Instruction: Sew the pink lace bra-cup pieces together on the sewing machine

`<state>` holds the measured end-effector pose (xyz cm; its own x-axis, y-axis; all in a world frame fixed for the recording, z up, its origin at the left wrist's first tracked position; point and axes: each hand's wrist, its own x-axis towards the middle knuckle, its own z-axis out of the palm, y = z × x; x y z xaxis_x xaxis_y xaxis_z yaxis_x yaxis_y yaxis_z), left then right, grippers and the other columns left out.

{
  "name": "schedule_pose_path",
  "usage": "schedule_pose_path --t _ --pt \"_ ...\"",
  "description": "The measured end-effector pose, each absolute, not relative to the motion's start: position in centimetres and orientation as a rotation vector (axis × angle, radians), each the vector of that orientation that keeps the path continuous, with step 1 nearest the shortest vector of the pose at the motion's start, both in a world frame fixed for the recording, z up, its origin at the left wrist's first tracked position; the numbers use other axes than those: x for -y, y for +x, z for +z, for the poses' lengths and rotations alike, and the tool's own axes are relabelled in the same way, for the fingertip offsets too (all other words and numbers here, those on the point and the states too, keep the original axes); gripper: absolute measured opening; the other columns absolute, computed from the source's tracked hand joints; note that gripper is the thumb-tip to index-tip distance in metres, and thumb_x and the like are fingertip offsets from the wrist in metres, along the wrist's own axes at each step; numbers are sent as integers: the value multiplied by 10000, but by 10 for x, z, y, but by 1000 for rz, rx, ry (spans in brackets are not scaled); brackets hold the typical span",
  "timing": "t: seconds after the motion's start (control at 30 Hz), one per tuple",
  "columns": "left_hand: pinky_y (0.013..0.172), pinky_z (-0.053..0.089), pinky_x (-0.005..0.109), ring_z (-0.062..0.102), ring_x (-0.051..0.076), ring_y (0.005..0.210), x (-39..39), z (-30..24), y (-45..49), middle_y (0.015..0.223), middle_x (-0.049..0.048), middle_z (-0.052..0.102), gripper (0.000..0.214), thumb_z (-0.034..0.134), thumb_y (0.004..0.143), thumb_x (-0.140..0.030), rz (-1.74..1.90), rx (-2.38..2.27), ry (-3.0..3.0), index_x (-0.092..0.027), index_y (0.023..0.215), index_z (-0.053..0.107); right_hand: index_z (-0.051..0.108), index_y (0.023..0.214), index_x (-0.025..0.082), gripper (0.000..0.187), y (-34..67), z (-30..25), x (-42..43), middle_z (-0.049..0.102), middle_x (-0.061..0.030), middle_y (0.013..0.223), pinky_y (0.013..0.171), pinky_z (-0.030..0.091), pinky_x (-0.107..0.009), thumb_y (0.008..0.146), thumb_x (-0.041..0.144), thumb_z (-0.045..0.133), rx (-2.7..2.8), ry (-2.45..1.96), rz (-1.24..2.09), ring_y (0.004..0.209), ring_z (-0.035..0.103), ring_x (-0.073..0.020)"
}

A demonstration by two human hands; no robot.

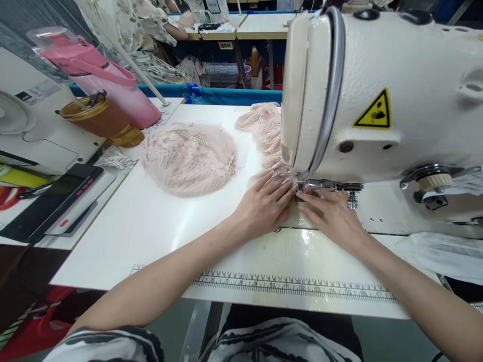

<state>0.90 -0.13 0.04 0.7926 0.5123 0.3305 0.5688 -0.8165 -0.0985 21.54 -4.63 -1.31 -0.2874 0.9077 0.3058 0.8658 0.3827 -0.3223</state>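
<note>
A strip of pale pink lace fabric (266, 130) lies bunched along the left side of the sewing machine (422, 65) and runs down to its presser foot (301, 186). My left hand (266, 203) rests flat on the near end of this fabric, fingers stretched out and a little spread, left of the needle. Just right of the presser foot is my right hand (332, 213), its fingers extended toward the needle area with the thumb apart. The machine's attachment partly covers those fingertips. Any fabric beneath them is hidden.
A round heap of pink lace (190, 158) lies on the white table (151, 236). A pink bottle (105, 80), a brown cup (101, 120) and a black device (53, 201) stand at left. A ruler scale (294, 286) runs along the front edge. A co-worker's sleeve (147, 22) shows behind.
</note>
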Motion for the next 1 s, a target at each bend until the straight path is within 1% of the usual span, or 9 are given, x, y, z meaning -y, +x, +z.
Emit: schedule_pose_path --t 0.13,0.23,0.33,0.47,0.67,0.7,0.77,0.87,1.0 --pt "1081 409 479 582 281 1210 1 0 10 1271 115 636 395 424 959 -297 -422 870 -2779 -101 1249 608 628 1232 307 320 216 -14 46 669 -37 1184 941 429 -500 935 361 522 2215 -1509 84 989 626 -247" --pt "1073 413 469 578 281 1211 1 1 11 1268 113 638 397 434 956 -311 -407 868 -2788 -109 1252 604 671 1147 296 268 218 -12 44 692 -19 1133 938 434 -458 935 365 522 2170 -1498 106 983 635 -231" --pt "1067 414 465 578 278 1204 0 2 10 1266 108 638 400 456 946 -331 -400 874 -2798 -123 1255 601 696 1023 269 225 221 -10 39 721 -7 1036 884 455 -412 931 377 521 2090 -1524 205 930 651 -214" --pt "1072 402 467 564 280 1210 -1 0 9 1276 113 626 404 475 937 -339 -403 884 -2801 -128 1259 597 665 927 246 199 224 -9 33 731 -4 904 777 464 -369 921 384 522 2043 -1545 296 883 655 -217" --pt "1083 379 454 531 273 1223 4 4 9 1310 124 593 429 463 955 -405 -499 868 -2753 -130 1262 580 650 894 244 200 226 -11 32 720 -13 840 738 446 -368 903 406 532 2017 -1569 247 800 648 -222" --pt "1057 403 436 544 263 1198 4 6 8 1283 118 608 419 454 963 -413 -519 887 -2730 -136 1247 585 649 894 244 215 226 -11 32 715 -13 804 730 440 -370 907 416 520 2027 -1558 230 779 645 -223" --pt "927 479 397 593 245 1083 0 14 4 1154 106 660 350 429 981 -387 -511 1036 -2651 -156 1156 624 649 876 246 239 226 -12 33 704 -7 734 715 427 -372 913 430 501 2050 -1539 187 738 640 -221" --pt "703 503 364 618 263 927 -13 26 -12 982 124 666 250 431 969 -282 -381 1493 -2413 -154 987 644 643 834 244 241 226 -13 34 706 3 719 717 417 -372 909 416 492 2062 -1502 125 681 632 -202" --pt "656 481 387 627 333 912 -32 38 -46 961 183 658 160 506 867 -185 -314 1942 -2162 -116 904 645 640 837 253 208 227 -17 34 693 20 680 763 414 -378 905 397 506 2096 -1474 36 653 624 -192"
